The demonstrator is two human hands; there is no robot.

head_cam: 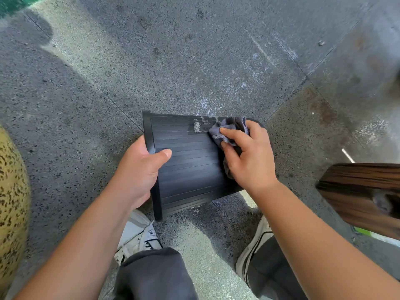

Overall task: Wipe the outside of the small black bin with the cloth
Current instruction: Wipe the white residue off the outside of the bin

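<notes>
The small black bin [190, 165] is held on its side above the floor, its ribbed wall facing me and its rim to the left. My left hand [138, 169] grips the rim, thumb lying on the outer wall. My right hand [249, 156] presses a crumpled grey cloth [229, 128] against the bin's wall near its base end. A whitish smear [198, 126] sits on the wall just left of the cloth.
Speckled grey stone floor [173, 61] lies below, with pale stains. A dark wooden piece of furniture [363, 191] juts in at the right. A yellow speckled object [10, 202] fills the left edge. My white shoes [138, 232] and dark trouser legs are under the bin.
</notes>
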